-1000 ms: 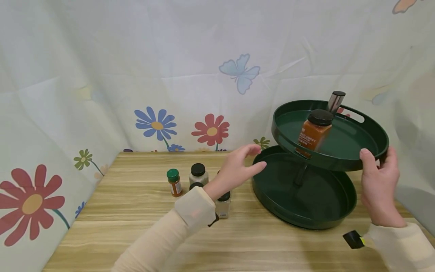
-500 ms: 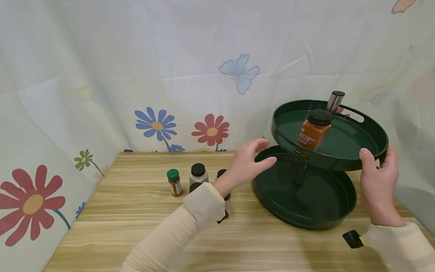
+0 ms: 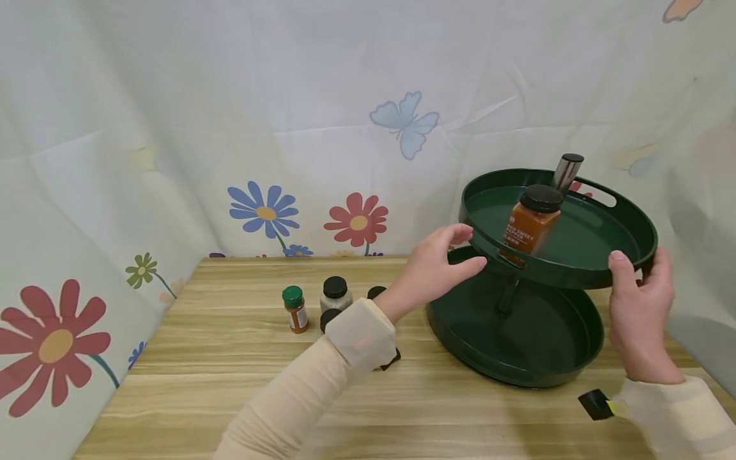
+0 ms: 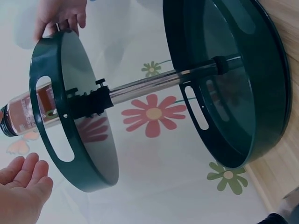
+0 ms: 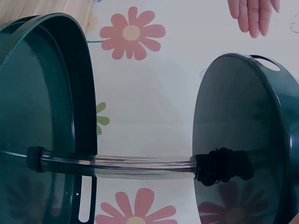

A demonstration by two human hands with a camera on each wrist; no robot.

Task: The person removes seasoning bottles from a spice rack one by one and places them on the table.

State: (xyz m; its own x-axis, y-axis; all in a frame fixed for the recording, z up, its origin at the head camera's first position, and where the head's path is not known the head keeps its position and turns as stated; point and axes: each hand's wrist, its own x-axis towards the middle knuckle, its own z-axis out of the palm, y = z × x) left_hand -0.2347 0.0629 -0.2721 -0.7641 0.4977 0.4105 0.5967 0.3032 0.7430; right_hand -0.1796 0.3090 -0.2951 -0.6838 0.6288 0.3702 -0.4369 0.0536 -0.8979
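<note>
A two-tier round stand stands at the right in the head view, with a dark green upper tray (image 3: pixel 566 276) and a wider lower tray (image 3: pixel 494 372) joined by a metal pole (image 4: pixel 145 88). My right hand (image 3: pixel 641 313) grips the upper tray's right rim, thumb on top. On that tray sits a jar of orange-red powder (image 3: pixel 531 229) with a black lid, labelled red sweet pepper. At the tray's left side is my left hand (image 3: pixel 438 268), thumb and fingers spread apart. The left wrist view shows a gap between those fingertips (image 4: pixel 32 163) and the tray's handle slot.
Left of the stand, a small green-capped jar (image 3: pixel 296 313) and several black-capped jars (image 3: pixel 335 295) stand on the wooden table (image 3: pixel 230 383), some partly hidden by my left sleeve (image 3: pixel 362 335). A flowered cloth (image 3: pixel 259 128) hangs behind the table.
My left hand has moved right and slightly up, toward the upper tray's left rim. The right hand, the stand and the jars have stayed in place.
</note>
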